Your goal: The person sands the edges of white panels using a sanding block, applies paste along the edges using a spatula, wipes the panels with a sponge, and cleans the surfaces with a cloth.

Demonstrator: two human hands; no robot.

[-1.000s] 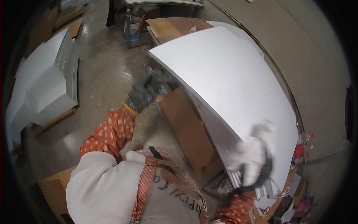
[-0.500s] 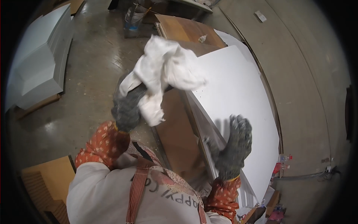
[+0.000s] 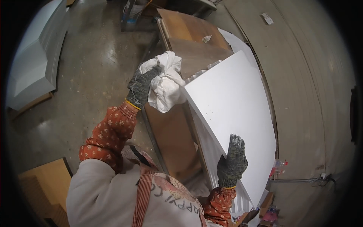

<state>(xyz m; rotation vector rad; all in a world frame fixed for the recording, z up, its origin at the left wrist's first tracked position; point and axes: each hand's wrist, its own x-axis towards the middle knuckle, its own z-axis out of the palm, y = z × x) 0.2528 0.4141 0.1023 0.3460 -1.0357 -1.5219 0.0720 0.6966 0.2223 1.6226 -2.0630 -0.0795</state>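
Note:
A crumpled white cloth (image 3: pixel 166 89) is bunched in my left hand (image 3: pixel 143 85), which wears a dark grey knit glove with a yellow cuff. The cloth hangs beside the far left corner of a white panel (image 3: pixel 234 94). That panel is the top of a stack of white boards whose ribbed edges (image 3: pixel 210 140) show along the left side. My right hand (image 3: pixel 232 162), gloved alike, lies over the panel's near left edge. Its fingers are stretched out and hold nothing. A few tiny dark specks dot the panel near its left part.
Brown boards (image 3: pixel 196 28) lie beyond the stack, with a small crumpled scrap (image 3: pixel 206 39) on them. More white panels (image 3: pixel 34 64) are stacked at left. A bucket (image 3: pixel 132 11) stands at the back. Clear bottles (image 3: pixel 279 163) and cardboard pieces (image 3: pixel 266 202) sit at the near right.
The cloth has swung down and settled into a tighter bunch in my left hand, which has moved outward. My right hand has come lower, and the panel's far left corner has shifted left and nearer.

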